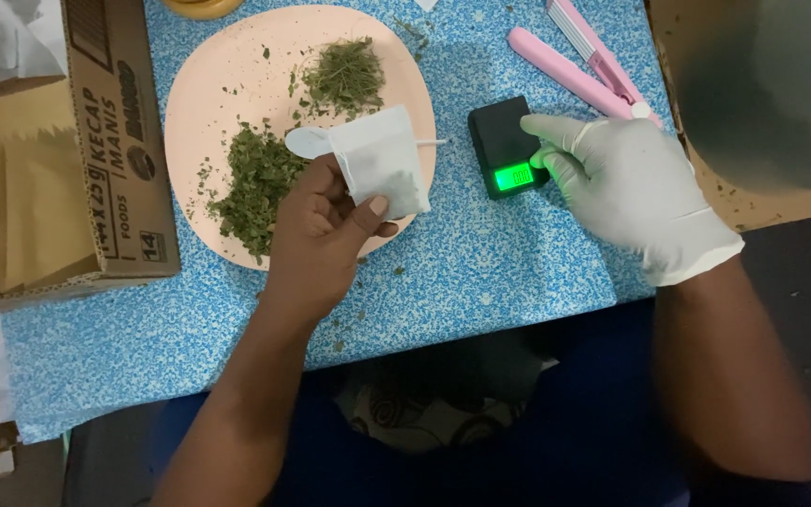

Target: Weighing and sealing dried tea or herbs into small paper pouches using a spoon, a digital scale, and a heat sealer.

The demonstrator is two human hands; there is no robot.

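Observation:
My left hand [316, 230] is bare and holds a small white filter bag [382, 160] above the near edge of a pale pink plate [208, 75]. On the plate lie two heaps of dried green herb [260, 183] and a white plastic spoon [310, 141], partly hidden behind the bag. My right hand [631, 192] wears a white glove and rests its fingertips on a small black pocket scale [502, 141], beside the scale's lit green display.
A brown cardboard box [114, 141] with paper bags inside stands at the left. A pink clamp-like sealing tool [579, 61] lies at the top right. The table has a blue speckled cover [481, 272]; its near edge runs across the middle of the view.

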